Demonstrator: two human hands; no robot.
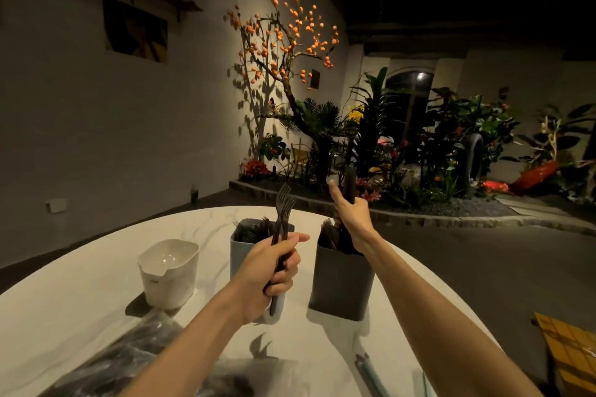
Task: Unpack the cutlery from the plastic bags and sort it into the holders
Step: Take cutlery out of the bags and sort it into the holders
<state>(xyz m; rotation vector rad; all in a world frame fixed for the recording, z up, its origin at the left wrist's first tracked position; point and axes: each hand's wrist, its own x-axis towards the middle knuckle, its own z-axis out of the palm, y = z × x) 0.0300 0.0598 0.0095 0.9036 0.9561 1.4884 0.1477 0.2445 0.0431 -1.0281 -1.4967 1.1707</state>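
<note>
Plastic bags nearest; left hand gripping forks, right hand gripping cutlery over dark holder

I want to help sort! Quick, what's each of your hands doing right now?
Left hand: closed around a bunch of dark forks, tines up.
Right hand: closed around dark cutlery above the dark holder; which kind cannot be told.

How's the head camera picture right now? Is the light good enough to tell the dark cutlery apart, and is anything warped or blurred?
Head view: dim, warm light; the forks in the left hand show their tines clearly, but the dark cutlery held by the right hand blends into the plants behind. Wide-angle distortion bends the table edge; the plastic bags at the bottom are blurred with glare.
</note>
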